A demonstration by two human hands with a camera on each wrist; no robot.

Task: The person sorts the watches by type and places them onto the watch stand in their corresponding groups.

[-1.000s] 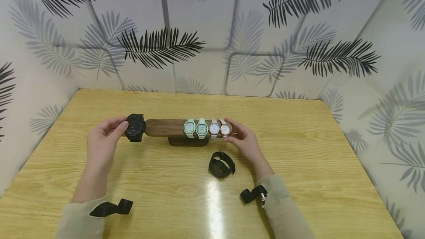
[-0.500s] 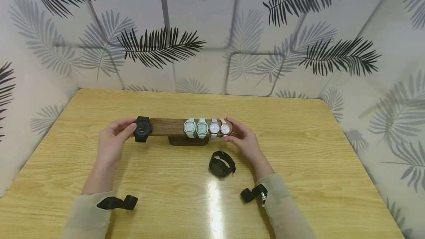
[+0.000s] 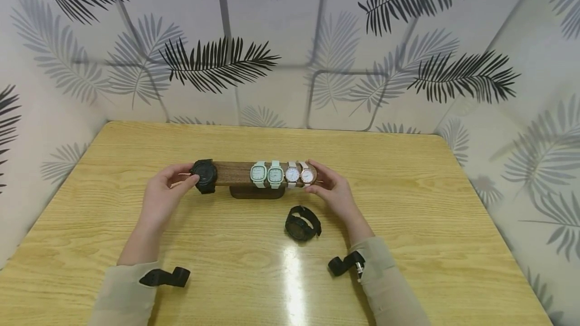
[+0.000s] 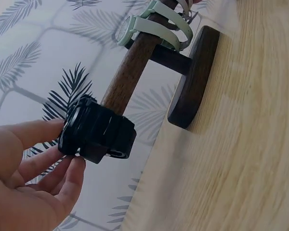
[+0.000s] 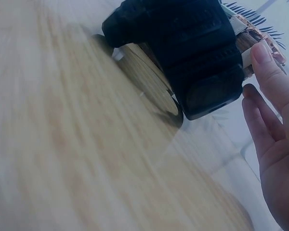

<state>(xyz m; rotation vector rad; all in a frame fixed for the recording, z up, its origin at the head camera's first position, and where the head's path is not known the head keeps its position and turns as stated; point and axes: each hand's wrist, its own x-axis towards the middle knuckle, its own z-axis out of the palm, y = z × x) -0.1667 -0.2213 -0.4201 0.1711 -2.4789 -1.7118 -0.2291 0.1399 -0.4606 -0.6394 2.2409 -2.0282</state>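
A dark wooden watch stand [image 3: 233,172] carries two mint-green square watches [image 3: 259,174] and two small round watches [image 3: 292,174] with pale straps toward its right end. My left hand [image 3: 165,192] pinches a bulky black watch [image 3: 205,176] by its outer side. In the left wrist view this black watch [image 4: 96,130] has its strap looped around the bar's left end, thumb above and fingers below. My right hand [image 3: 334,192] grips the bar's right end between thumb and fingers, beside the last pale-strapped watch. In the right wrist view a near black watch [image 5: 197,53] hides part of the stand.
A second black watch [image 3: 301,224], its strap closed in a loop, lies on the wooden table [image 3: 226,265] in front of the stand, near my right hand. The stand's base [image 3: 257,192] rests on the table. A leaf-patterned wall [image 3: 272,89] rises behind.
My left hand has moved right with the black watch, from beside the bar's left tip to overlapping the bar. My right hand has stayed at the right end.
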